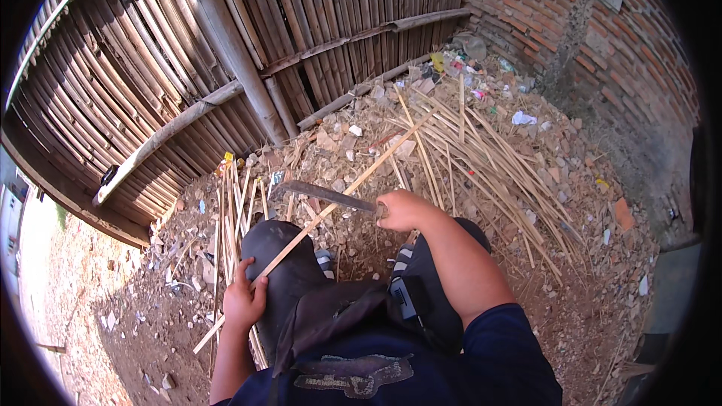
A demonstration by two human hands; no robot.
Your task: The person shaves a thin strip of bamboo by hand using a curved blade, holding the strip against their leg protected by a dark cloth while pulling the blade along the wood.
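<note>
A long pale bamboo strip (362, 181) slants across my lap from the lower left to the upper middle. My left hand (242, 302) grips it near its lower end, beside my left knee, with the strip between thumb and fingers. In my right hand (404, 212), above my right knee, is the handle of a machete (310, 191), mostly hidden by the closed fingers. The dark blade points left and crosses the strip around its middle. Whether the blade's edge touches the strip, I cannot tell.
Many loose strips (489, 173) lie piled on the rubble ahead to the right. More strips (229, 210) stand beside my left leg. A bamboo fence (331, 15) and a brick wall (602, 53) bound the littered ground. A small black device (403, 298) rests on my right thigh.
</note>
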